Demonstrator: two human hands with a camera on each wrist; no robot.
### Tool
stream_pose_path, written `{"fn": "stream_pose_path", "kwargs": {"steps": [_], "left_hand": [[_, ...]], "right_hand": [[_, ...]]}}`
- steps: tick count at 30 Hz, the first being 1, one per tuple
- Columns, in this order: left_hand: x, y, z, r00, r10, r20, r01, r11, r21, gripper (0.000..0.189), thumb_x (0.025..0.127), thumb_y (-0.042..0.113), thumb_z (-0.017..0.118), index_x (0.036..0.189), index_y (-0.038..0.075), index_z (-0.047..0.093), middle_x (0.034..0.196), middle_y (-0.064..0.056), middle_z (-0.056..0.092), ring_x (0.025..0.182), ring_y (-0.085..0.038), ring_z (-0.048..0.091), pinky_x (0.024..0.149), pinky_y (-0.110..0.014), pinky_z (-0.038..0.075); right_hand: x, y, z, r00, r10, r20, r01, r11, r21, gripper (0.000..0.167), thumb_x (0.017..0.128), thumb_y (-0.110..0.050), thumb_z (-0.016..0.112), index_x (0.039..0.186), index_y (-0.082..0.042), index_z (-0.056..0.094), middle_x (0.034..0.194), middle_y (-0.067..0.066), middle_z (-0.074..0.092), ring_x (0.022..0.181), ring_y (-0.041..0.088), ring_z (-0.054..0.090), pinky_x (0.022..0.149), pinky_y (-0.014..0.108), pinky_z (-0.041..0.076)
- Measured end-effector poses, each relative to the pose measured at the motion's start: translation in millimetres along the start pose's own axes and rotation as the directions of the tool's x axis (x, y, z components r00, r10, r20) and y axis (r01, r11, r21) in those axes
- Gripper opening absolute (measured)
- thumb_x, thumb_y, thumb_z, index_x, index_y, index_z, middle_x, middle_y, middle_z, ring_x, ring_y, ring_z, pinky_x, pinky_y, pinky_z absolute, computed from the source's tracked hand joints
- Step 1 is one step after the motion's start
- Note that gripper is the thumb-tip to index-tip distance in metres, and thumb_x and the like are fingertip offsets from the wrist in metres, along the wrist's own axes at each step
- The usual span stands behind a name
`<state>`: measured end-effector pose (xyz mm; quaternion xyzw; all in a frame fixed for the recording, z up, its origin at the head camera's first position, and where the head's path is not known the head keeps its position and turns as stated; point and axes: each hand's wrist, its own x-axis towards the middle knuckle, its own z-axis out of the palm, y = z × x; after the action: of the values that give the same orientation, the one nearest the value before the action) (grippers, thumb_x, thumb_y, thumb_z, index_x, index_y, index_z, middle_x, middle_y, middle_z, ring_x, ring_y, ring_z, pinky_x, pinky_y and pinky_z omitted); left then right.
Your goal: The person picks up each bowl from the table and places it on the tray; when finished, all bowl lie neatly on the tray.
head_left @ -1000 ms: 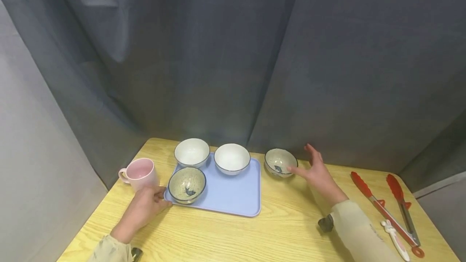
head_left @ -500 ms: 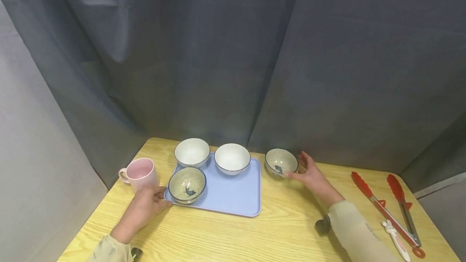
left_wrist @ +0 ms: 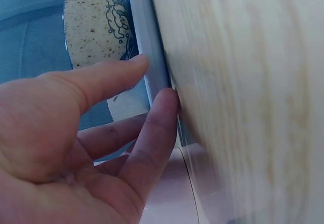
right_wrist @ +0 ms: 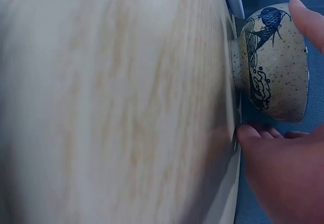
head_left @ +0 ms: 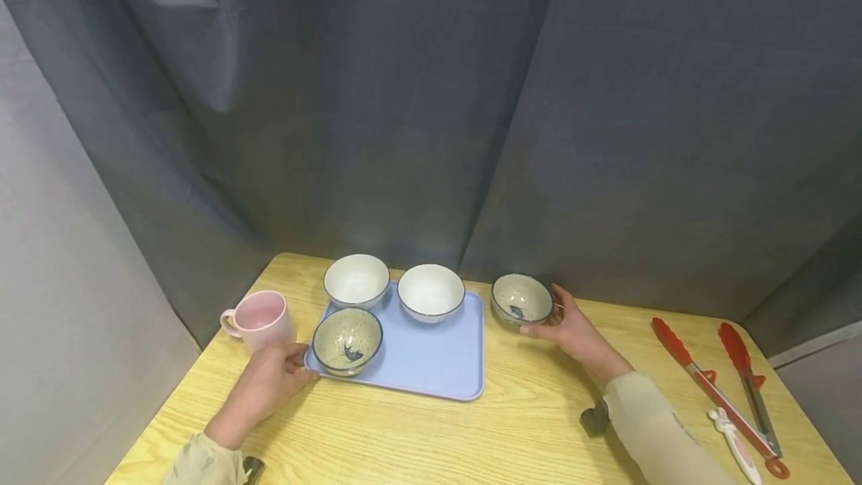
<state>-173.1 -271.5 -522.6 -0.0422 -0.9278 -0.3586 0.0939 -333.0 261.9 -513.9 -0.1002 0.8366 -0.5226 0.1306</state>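
My left hand (head_left: 269, 384) pinches the near-left corner of a blue tray (head_left: 431, 365); in the left wrist view the thumb (left_wrist: 121, 77) lies against the rim, a finger at its outer side. A speckled bowl with a fish drawing (head_left: 346, 343) sits on the tray near that hand. My right hand (head_left: 572, 331) reaches around a second speckled fish bowl (head_left: 521, 298), which stands upright on the table right of the tray. Thumb and fingers are spread on two sides of this bowl; in the right wrist view a gap shows between the fingers (right_wrist: 253, 133) and its wall.
Two white bowls (head_left: 357, 281) stand at the back, the right one (head_left: 431, 293) on the tray, the left one at its corner. A pink mug (head_left: 263, 320) is beside my left hand. Red-tipped tongs (head_left: 714, 388) and a white rabbit-topped utensil (head_left: 734, 444) lie at right. A grey curtain (head_left: 431, 96) hangs behind.
My right hand has moved left and closer around the speckled bowl, its fingers coming in along the right side. My left hand stays at the tray corner; the bowls have not visibly moved.
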Motion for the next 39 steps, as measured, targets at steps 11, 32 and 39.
{"fn": "stream_pose_path", "kwargs": {"steps": [11,32,39], "left_hand": [[0.2,12.2,-12.0,0.980,-0.175,0.100,0.188,0.972,-0.138,0.057,0.086,0.009,0.094,0.133,-0.014,0.072,0.090,-0.006,0.081,0.079,-0.010,0.071,0.073,-0.023,0.058],[3.9,3.2,-11.2,0.970,-0.213,0.115,0.232,0.954,-0.188,0.043,0.088,0.005,0.091,0.125,-0.010,0.074,0.092,-0.007,0.082,0.082,-0.014,0.072,0.074,-0.023,0.056],[2.9,3.9,-11.7,0.971,-0.213,0.107,0.230,0.957,-0.179,0.042,0.088,0.006,0.091,0.124,-0.009,0.075,0.092,-0.007,0.082,0.081,-0.011,0.072,0.073,-0.023,0.056]], "right_hand": [[3.8,-1.4,2.2,1.000,0.020,0.002,-0.020,1.000,-0.002,0.130,0.095,-0.028,0.091,0.178,-0.002,-0.007,0.186,0.031,0.004,0.170,0.059,0.014,0.135,0.070,0.025],[10.5,-2.5,5.0,0.999,0.018,-0.033,-0.018,1.000,0.016,0.127,0.094,-0.022,0.092,0.178,-0.003,-0.002,0.184,0.033,0.010,0.171,0.056,0.012,0.137,0.069,0.022],[0.0,-10.0,7.8,0.998,0.040,-0.038,-0.038,0.998,0.046,0.126,0.093,-0.022,0.092,0.178,-0.004,0.000,0.183,0.032,0.016,0.171,0.054,0.017,0.137,0.066,0.025]]}}
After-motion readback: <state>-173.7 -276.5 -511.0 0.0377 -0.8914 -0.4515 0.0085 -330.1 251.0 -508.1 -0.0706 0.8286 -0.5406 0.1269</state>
